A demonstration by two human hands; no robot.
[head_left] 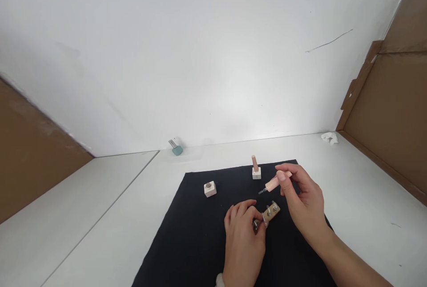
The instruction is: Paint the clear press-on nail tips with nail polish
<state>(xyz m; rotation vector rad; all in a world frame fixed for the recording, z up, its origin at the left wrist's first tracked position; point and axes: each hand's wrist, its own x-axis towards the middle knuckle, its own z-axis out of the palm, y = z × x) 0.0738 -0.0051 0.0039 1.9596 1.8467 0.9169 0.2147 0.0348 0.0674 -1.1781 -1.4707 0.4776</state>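
Note:
My right hand (302,193) pinches a pink-capped polish brush (273,183), its dark bristle tip pointing down and left above the black cloth (196,224). Below it, thumb and fingers of my left hand (245,229) grip a small tan holder (271,212) that carries several nail tips. The holder's left end is partly hidden by those fingers. An open white bottle (210,189) sits on the cloth to the left. Near the cloth's back edge stands another white bottle (256,173) with a pink cap on, tilted slightly in view.
A teal bottle with a silvery cap (176,148) is by the white back wall (213,55). White crumpled tissue (329,138) lies at the back right. Brown cardboard panels (390,113) border the white table (133,202) on both sides.

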